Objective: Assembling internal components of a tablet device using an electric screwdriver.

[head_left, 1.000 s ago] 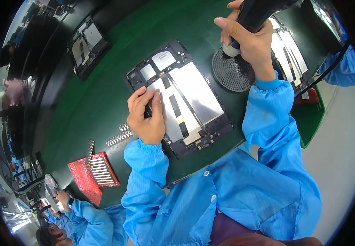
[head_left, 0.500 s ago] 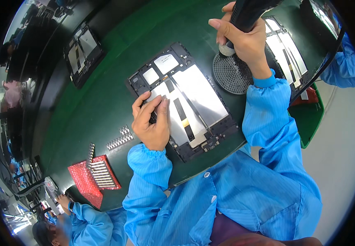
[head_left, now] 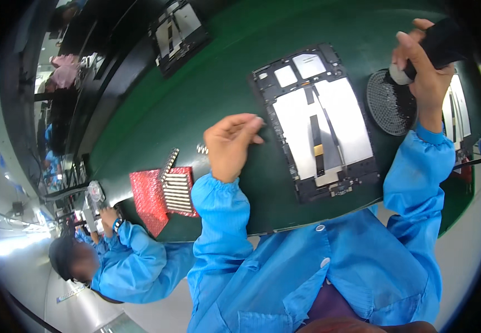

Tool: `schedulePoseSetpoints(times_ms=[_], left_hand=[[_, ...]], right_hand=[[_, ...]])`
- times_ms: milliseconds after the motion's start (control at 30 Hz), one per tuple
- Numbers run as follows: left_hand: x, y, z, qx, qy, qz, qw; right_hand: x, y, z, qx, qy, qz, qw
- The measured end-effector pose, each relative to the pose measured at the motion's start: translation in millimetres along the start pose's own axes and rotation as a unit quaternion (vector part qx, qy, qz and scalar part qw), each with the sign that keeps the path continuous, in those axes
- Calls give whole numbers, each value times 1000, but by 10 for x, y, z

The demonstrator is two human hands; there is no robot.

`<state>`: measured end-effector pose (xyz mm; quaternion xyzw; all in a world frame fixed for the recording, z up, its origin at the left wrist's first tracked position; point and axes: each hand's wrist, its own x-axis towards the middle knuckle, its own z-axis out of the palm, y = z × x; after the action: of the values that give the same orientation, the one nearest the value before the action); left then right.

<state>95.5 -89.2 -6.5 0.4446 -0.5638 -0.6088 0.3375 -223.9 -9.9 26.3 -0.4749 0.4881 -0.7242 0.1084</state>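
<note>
A tablet housing (head_left: 349,119) with silver plates and a dark ribbon cable lies on the green table. My left hand (head_left: 228,145) is off the housing, beside its left edge. Its thumb and fingertips are pinched together; whether something small sits between them I cannot make out. My right hand (head_left: 430,77) grips a black electric screwdriver (head_left: 446,41), seemingly by its body. The screwdriver's pale front end meets a round ribbed dish (head_left: 378,105) of small dark screws right of the housing. Its bit is not visible. Small metal parts (head_left: 203,149) show partly behind my left hand.
Red bubble wrap (head_left: 147,194) with a row of metal strips (head_left: 178,193) lies at the left. Other tablet housings stand at the far left (head_left: 180,33) and far right (head_left: 458,111). A co-worker in blue (head_left: 126,266) sits at the lower left.
My left hand has lifted off the housing and moved to its left, fingers pinched. My right hand stays at the screw dish with the screwdriver. The whole view has shifted.
</note>
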Motion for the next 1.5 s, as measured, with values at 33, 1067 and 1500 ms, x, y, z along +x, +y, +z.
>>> schedulePoseSetpoints(times_ms=[33, 1067, 1500], left_hand=[[-28, 14, 14, 2, -18, -18, 1000], [-158, -191, 171, 384, 19, 357, 851], [-199, -144, 184, 444, 5, 348, 826]], right_hand=[[5, 48, 16, -1, -9, -6, 1000], [-119, -194, 178, 99, -52, 7, 994], [9, -12, 1992, 427, -252, -224, 839]])
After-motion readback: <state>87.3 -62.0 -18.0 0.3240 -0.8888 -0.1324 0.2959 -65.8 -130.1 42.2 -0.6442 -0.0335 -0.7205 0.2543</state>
